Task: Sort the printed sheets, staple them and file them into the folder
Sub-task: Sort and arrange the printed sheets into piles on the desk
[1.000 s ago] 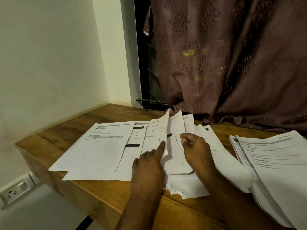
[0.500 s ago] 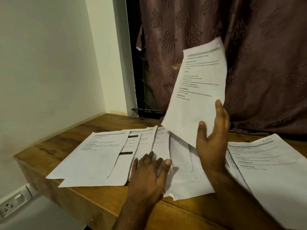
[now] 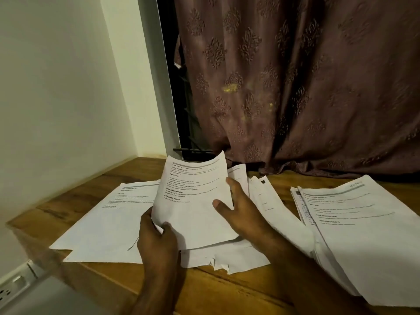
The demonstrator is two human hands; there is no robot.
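Observation:
A printed sheet [image 3: 193, 201] is held tilted above the spread of loose sheets [image 3: 106, 223] on the wooden table [image 3: 227, 289]. My left hand [image 3: 156, 239] grips its lower left corner, thumb on top. My right hand [image 3: 241, 214] supports its right edge with fingers spread and fairly straight, thumb lying on the page. A second stack of printed sheets [image 3: 363, 235] lies at the right. More sheets [image 3: 266, 196] fan out behind my right hand. No stapler or folder is in view.
A brown patterned curtain [image 3: 295, 87] hangs behind the table. A white wall [image 3: 56, 87] closes the left side. A wall socket [image 3: 13, 289] sits low at the left, beyond the table's edge. Some bottom sheets overhang the front edge with torn corners [image 3: 220, 267].
The sheet that my right hand had lifted high has come down and left, in front of me. My left hand has left the spread sheets and taken the sheet's lower left corner.

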